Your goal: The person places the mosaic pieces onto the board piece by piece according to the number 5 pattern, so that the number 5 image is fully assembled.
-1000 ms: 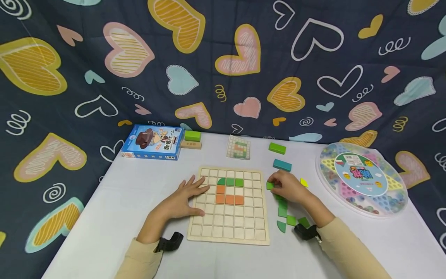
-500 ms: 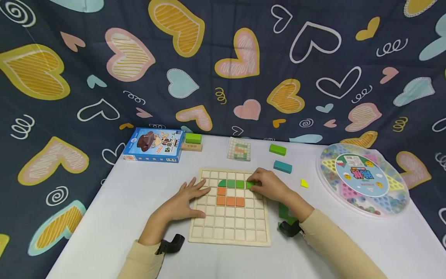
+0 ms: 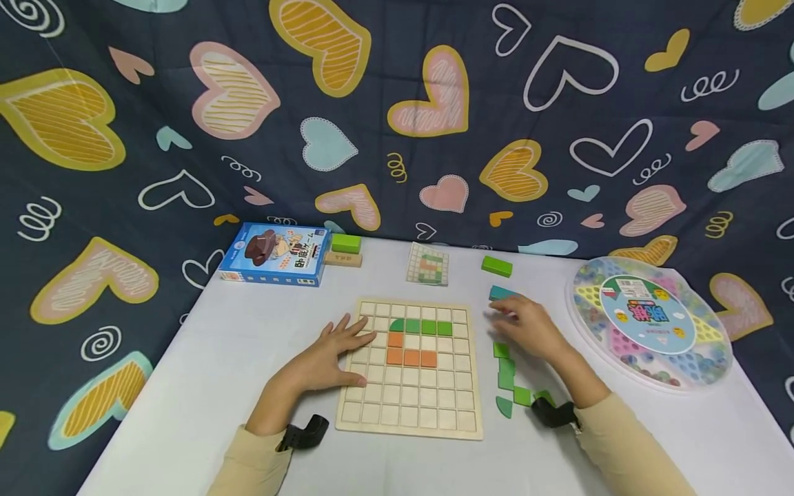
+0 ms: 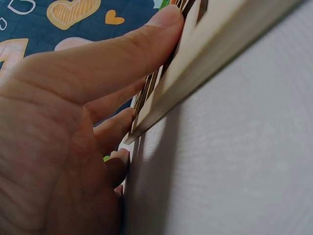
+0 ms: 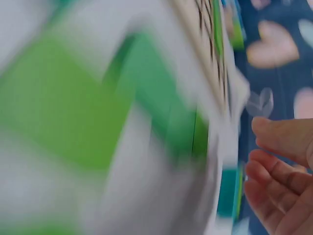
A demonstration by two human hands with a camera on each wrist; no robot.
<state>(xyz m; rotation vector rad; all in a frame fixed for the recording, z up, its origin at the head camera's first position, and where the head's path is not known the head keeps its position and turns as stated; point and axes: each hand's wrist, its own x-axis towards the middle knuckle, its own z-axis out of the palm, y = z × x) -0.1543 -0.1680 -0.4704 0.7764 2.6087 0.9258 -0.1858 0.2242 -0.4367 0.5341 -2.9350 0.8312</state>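
My left hand [image 3: 319, 362] rests on the left edge of a wooden grid board [image 3: 409, 413], fingers spread; in the left wrist view its thumb [image 4: 137, 46] lies along the board's rim. On the grid, a row of green tiles [image 3: 429, 327] begins with a rounded one at the left. Below it, orange tiles [image 3: 411, 358] form an L. Right of the board, my right hand [image 3: 533, 331] is over the table with fingers slightly bent and nothing between them. A teal block [image 3: 502, 293] lies at its fingertips. Several loose green tiles [image 3: 506, 375] lie below that hand.
A pattern card [image 3: 427, 264] lies behind the board. Green blocks [image 3: 497, 266] stand at the back, one by a blue game box [image 3: 273, 253] with a wooden piece [image 3: 344, 259]. A round marble game case [image 3: 648, 320] is at the right. A heart-print cloth [image 3: 397, 103] hangs behind.
My right hand carried a green tile from the loose pieces to the board's green row, let it go at the row's right end, and moved back right. The left hand stays put.
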